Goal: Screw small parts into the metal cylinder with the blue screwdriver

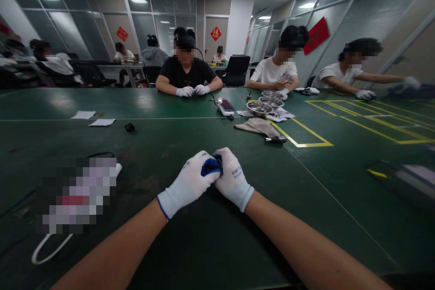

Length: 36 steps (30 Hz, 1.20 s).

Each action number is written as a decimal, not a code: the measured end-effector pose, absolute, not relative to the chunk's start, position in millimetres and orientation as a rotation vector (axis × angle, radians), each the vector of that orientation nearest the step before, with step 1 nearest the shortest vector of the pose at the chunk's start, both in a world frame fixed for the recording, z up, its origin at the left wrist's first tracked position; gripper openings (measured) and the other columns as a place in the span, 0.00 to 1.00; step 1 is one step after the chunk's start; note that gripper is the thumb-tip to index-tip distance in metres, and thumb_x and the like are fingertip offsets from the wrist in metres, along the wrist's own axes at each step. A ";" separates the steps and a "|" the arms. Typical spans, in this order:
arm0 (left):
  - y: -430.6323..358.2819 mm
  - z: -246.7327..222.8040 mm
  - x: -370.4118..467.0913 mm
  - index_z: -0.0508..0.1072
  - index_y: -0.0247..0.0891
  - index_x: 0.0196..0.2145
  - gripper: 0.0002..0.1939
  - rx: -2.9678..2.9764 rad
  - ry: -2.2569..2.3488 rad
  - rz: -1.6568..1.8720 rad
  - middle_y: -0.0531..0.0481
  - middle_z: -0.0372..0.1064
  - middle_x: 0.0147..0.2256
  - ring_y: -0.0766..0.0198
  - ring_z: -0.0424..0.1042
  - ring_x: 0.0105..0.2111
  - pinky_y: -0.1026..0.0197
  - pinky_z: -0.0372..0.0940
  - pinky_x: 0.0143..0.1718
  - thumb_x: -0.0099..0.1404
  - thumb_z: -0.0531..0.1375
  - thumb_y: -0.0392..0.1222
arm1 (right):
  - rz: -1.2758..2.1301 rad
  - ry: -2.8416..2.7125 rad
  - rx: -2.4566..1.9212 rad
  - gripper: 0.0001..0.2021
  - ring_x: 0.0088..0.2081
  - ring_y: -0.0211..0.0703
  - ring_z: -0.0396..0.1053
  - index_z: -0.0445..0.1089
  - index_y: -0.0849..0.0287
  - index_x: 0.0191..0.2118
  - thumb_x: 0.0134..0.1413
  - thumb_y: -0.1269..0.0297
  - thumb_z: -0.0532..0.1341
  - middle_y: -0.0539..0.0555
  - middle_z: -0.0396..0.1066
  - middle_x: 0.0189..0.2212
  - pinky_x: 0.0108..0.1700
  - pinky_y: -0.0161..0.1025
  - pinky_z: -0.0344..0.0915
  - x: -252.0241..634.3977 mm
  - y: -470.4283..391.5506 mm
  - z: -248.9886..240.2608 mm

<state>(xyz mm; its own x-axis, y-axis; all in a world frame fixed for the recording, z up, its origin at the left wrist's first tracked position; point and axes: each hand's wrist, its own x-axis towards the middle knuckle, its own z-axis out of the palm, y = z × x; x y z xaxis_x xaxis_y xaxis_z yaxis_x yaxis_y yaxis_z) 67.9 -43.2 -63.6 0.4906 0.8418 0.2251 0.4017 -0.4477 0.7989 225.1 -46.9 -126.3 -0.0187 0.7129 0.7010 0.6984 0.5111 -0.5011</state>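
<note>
A small, dark, near-black object (220, 161) sits at the centre of the frame, slightly below mid-height, enclosed between the white, blue-palmed knit-gloved left hand (194, 176) and matching right hand (232, 175). Only a thin sliver shows between the curled fingers; its full shape, material and tilt are hidden.

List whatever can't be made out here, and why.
Head view: whatever is between the left hand and right hand; they hide it.
Head view: the object with a white loop; pixelation masks it.
Head view: the dark item near the right edge; blurred.
Head view: finger pose of the far-right co-worker's hand; blurred.
</note>
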 end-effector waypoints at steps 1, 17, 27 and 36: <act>-43.2 -63.5 67.7 0.75 0.39 0.38 0.06 2.043 1.019 0.825 0.47 0.77 0.40 0.55 0.77 0.43 0.51 0.73 0.48 0.62 0.65 0.36 | 0.017 -1.734 -1.197 0.17 0.35 0.50 0.71 0.65 0.56 0.44 0.45 0.73 0.62 0.56 0.71 0.35 0.39 0.48 0.71 225.1 -46.9 -125.7; -34.8 -64.4 62.5 0.74 0.38 0.38 0.05 1.909 1.046 1.027 0.48 0.76 0.37 0.58 0.76 0.39 0.54 0.73 0.43 0.68 0.58 0.40 | 0.269 -1.654 -1.088 0.04 0.31 0.45 0.76 0.73 0.57 0.39 0.61 0.65 0.60 0.55 0.78 0.32 0.34 0.40 0.73 225.5 -54.7 -106.1; -35.2 -80.2 50.7 0.76 0.39 0.40 0.07 2.128 1.012 1.127 0.47 0.75 0.39 0.57 0.77 0.41 0.54 0.73 0.46 0.69 0.58 0.38 | 0.500 -1.632 -1.157 0.10 0.32 0.45 0.76 0.75 0.58 0.37 0.63 0.59 0.59 0.55 0.79 0.31 0.35 0.40 0.72 224.1 -55.8 -106.5; -38.3 -88.8 52.8 0.71 0.42 0.59 0.22 2.450 1.026 1.190 0.46 0.75 0.47 0.56 0.77 0.46 0.53 0.74 0.51 0.69 0.60 0.35 | 0.521 -1.575 -1.163 0.13 0.32 0.45 0.75 0.74 0.57 0.34 0.63 0.56 0.59 0.55 0.78 0.30 0.35 0.40 0.70 224.3 -53.9 -103.6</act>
